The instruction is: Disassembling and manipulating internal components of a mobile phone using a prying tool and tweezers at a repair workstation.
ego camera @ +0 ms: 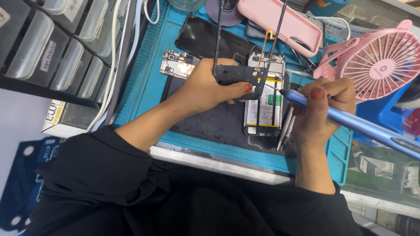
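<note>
Teal mat [148, 83]: left hand [205, 87] grips phone frame [238, 75], right hand [323, 109] clasps blue screwdriver [350, 122].

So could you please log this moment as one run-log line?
left hand: holds phone frame | right hand: blue screwdriver, tip at frame | opened phone on blue mat

My nails are dark red, sleeves plain black. The screwdriver [350, 122] in my right hand [323, 109] is metallic blue, the phone frame [243, 74] in my left hand [205, 85] dark grey. The mat [151, 74] is bright teal with a black centre, and the fan [378, 59] and phone case [280, 22] near its far edge are both pink.
</note>
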